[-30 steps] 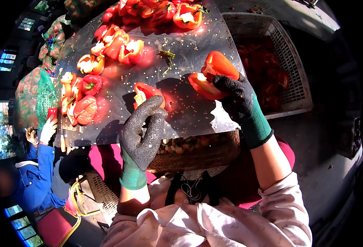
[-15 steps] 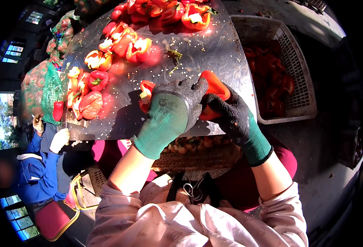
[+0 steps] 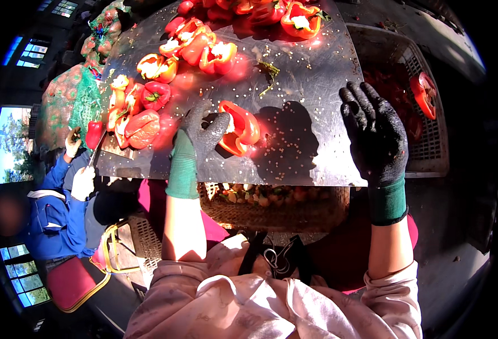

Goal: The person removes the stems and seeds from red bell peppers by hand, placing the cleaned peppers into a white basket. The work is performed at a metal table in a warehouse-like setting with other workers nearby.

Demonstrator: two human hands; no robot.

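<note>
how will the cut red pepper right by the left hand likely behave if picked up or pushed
The cut red pepper is probably light for its size, as its open side looks hollow. Its walls hold their curve, so it should feel fairly stiff. Its glossy skin could slip on the shiny metal table.
</note>
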